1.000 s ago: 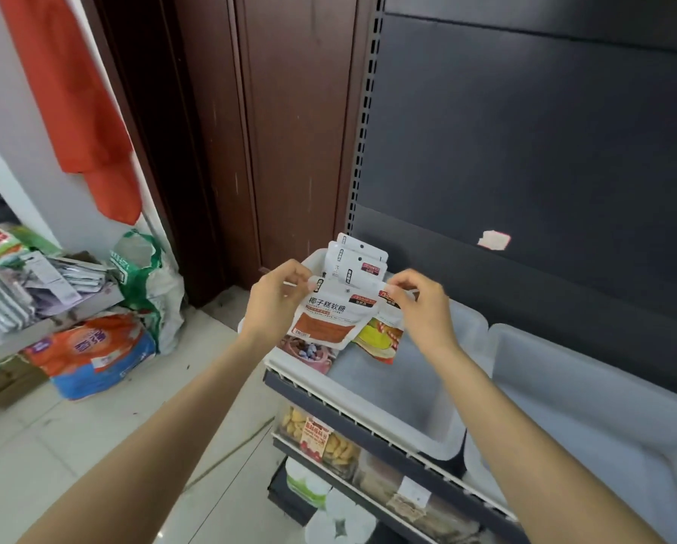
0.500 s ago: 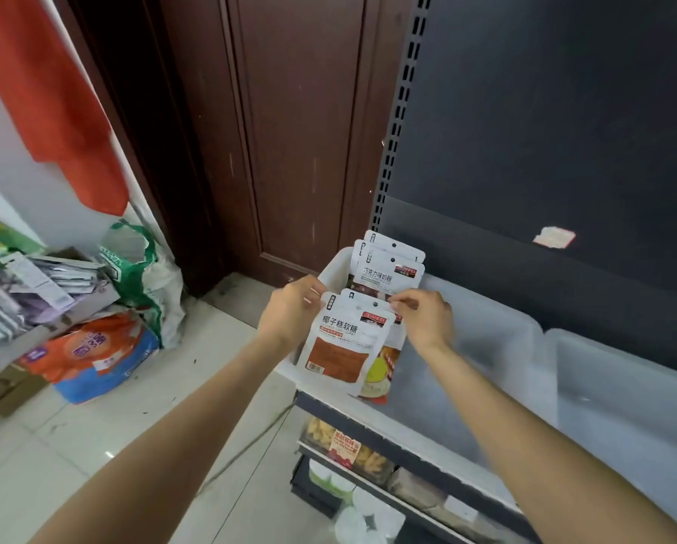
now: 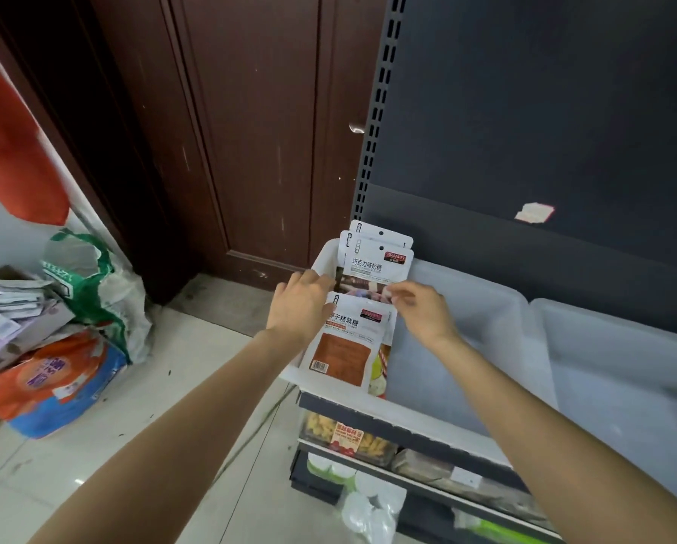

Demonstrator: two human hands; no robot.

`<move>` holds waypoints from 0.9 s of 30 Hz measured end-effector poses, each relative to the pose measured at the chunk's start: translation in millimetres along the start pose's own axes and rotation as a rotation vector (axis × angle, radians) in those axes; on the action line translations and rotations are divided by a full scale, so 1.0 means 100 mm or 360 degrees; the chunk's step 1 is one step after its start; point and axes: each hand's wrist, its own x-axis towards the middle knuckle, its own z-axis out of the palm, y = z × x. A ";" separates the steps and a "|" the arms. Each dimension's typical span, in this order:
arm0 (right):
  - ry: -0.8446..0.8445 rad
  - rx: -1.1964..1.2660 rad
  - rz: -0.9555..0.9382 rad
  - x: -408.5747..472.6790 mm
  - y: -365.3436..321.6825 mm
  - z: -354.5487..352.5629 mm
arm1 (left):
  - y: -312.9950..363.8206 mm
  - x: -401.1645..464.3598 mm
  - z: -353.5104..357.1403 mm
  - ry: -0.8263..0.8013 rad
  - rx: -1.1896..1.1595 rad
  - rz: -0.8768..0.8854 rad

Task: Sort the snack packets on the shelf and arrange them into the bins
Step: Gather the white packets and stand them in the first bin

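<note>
Brown door (shut) beside shelf upright

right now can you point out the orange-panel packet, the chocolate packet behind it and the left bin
orange-panel packet (image 3: pixel 342 357): head view, on its orange front panel.
chocolate packet (image 3: pixel 376 265): head view, on the white printed area below its top edge.
left bin (image 3: pixel 482 308): head view, on the bare inner back wall.

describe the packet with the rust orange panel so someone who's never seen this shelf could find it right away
Start at the dark shelving unit, then its leftmost white bin. At that bin's left end both hands, left hand and right hand, hold the front packet. Unlike the white packets standing behind it, it has a rust-orange panel with a barcode.
</note>
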 end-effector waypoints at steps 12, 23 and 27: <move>0.0393 -0.0512 -0.0124 -0.74 0.00 -0.36 | 0.39 -0.37 -0.28 0.0146 -0.0219 0.0476; 0.0433 -0.0881 0.0266 -1.72 0.83 -1.29 | 1.92 -0.69 -0.12 -0.0024 0.0224 0.0996; 0.0517 -0.0793 0.0450 -2.25 1.42 -1.84 | 2.70 -0.92 0.09 -0.0242 -0.0109 0.1074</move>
